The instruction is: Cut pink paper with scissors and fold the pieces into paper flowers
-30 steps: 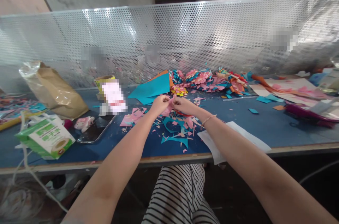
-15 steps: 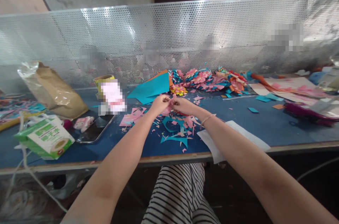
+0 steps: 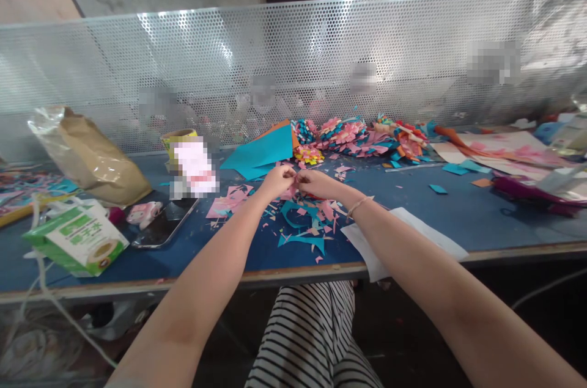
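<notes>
Both hands meet over the middle of the table, fingertips pinched close together. My left hand (image 3: 279, 181) is closed on a small piece of pink paper (image 3: 290, 194), mostly covered by the fingers. My right hand (image 3: 318, 184) pinches at the same paper from the other side; its exact shape is too small to make out. Beneath and around the hands lie pink paper scraps (image 3: 229, 201) and blue paper offcuts (image 3: 302, 242). Just behind are blue paper sheets (image 3: 263, 153) and a heap of pink, blue and yellow paper pieces (image 3: 351, 136).
To the left stand a brown bag (image 3: 94, 159), a green-and-white box (image 3: 82, 241), a phone (image 3: 167, 223) and a tape roll (image 3: 178, 136). A white sheet (image 3: 424, 235) lies under my right forearm. A purple pouch (image 3: 532, 192) is at right; a perforated metal screen (image 3: 293, 46) borders the back.
The fingertips have shifted slightly, and less of the pink paper shows between them. Both arms stay in nearly the same place; the view has tilted very slightly.
</notes>
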Tool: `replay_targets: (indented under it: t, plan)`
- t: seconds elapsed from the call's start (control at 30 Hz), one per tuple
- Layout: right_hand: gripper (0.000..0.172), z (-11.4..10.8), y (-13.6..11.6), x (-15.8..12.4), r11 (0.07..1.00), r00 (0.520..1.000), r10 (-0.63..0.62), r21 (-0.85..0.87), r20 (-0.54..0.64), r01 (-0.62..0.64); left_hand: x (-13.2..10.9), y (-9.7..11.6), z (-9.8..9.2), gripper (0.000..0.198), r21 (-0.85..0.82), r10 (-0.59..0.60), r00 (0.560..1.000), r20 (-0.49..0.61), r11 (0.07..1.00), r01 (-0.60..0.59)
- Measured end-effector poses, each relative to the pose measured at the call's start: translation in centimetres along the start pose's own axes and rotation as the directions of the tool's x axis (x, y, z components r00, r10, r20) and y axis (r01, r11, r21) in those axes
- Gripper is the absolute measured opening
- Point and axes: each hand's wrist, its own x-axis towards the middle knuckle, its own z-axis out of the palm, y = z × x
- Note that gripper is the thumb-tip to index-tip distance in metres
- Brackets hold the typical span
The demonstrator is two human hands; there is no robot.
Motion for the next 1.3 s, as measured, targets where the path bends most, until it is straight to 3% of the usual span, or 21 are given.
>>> replay_targets:
  t: [0.23,1.3]
  plan:
    - [0.009,-0.29,-0.44,-0.23,1.000,0.999,0.004,-0.022,0.051,-0.003,-0.09,0.05,0.03,0.015,0.041,0.017,1.000,0.025,0.999,-0.018]
    - [0.006,-0.22,-0.15,-0.19,1.000,0.999,0.000,-0.005,0.036,0.001,-0.35,0.67,-0.04,0.018,0.050,-0.006,0.999,0.039,0.999,0.004]
